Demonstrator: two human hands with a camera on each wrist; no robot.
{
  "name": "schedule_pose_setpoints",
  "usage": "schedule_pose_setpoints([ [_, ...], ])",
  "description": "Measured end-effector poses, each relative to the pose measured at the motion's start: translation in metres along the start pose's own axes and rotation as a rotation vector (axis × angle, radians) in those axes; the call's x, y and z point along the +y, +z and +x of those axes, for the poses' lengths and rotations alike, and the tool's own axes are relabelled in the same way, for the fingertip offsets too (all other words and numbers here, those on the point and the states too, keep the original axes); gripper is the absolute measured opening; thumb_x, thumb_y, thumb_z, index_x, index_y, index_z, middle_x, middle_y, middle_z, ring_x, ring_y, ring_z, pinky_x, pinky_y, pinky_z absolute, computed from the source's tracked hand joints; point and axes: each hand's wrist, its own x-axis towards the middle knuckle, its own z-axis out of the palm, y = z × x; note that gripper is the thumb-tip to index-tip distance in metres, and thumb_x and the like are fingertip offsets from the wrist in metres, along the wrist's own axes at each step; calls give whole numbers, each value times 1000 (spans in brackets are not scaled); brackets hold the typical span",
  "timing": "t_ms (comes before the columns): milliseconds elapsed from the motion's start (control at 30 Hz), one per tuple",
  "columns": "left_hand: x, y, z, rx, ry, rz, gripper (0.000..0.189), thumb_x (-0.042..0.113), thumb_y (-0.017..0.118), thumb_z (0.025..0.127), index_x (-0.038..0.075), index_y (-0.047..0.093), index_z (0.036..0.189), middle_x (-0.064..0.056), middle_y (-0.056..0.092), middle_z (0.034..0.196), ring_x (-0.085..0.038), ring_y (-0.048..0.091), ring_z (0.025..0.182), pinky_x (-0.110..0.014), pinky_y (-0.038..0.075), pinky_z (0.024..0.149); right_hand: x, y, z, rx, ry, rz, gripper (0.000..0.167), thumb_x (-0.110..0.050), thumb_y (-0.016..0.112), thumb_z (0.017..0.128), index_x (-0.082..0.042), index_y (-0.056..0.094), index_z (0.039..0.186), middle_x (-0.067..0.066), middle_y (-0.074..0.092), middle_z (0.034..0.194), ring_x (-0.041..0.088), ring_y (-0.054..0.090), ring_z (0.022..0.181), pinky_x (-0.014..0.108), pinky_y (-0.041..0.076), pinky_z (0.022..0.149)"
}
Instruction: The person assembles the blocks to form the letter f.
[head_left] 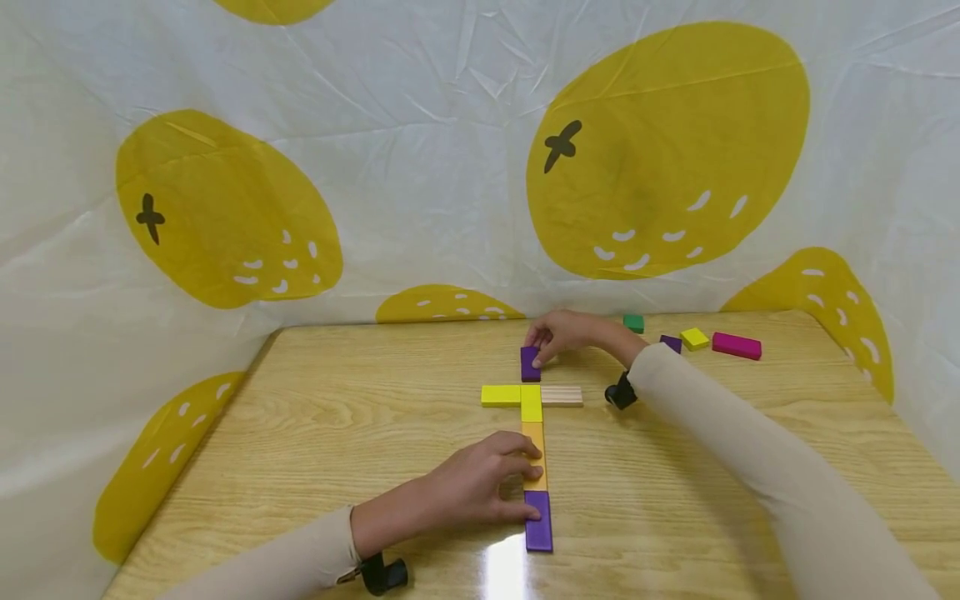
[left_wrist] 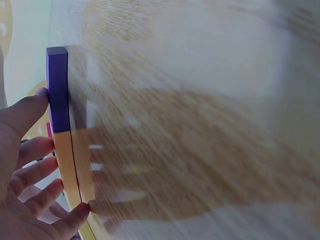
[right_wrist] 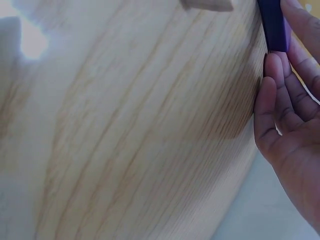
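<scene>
My left hand (head_left: 476, 479) rests with spread fingers along a column of flat blocks. Its thumb touches the near purple block (head_left: 539, 535); its other fingertips lie on the orange block (head_left: 533, 432). A yellow block (head_left: 531, 407) continues the column away from me, flanked by another yellow block (head_left: 500, 397) on the left and a bare wood block (head_left: 562, 397) on the right. Just past this crossing, my right hand (head_left: 564, 332) pinches a second purple block (head_left: 529, 365) between thumb and fingers. A small gap separates that block from the crossing. The right wrist view shows its dark end (right_wrist: 274, 27).
Toward the table's back right lie a green block (head_left: 633, 323), a small purple block (head_left: 671, 343), a yellow block (head_left: 694, 338) and a magenta block (head_left: 737, 346). A white cloth (head_left: 420, 200) with yellow fruit prints hangs behind the wooden table (head_left: 337, 417).
</scene>
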Motion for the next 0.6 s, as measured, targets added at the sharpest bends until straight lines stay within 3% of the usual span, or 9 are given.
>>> schedule_pose_setpoints([
  [300, -2, 0, 0, 3, 4, 13, 48, 51, 76, 89, 15, 75, 120, 2, 59, 136, -12, 52, 129, -24, 45, 107, 1, 2, -1, -2, 36, 8, 33, -20, 81, 89, -4, 67, 114, 6, 66, 104, 18, 59, 97, 32, 51, 91],
  [467, -1, 0, 0, 5, 4, 17, 48, 51, 75, 89, 15, 75, 120, 2, 59, 136, -13, 52, 130, -25, 46, 108, 5, 2, -2, -28, -18, 44, 31, -22, 78, 92, -4, 67, 114, 6, 65, 104, 18, 58, 96, 31, 50, 88],
  [600, -1, 0, -1, 4, 4, 10, 49, 51, 75, 89, 15, 75, 121, 2, 59, 136, -12, 52, 130, -25, 45, 108, 11, 2, -5, -51, -65, 130, 30, -15, 71, 97, -3, 66, 124, 9, 65, 114, 22, 58, 104, 33, 49, 92],
])
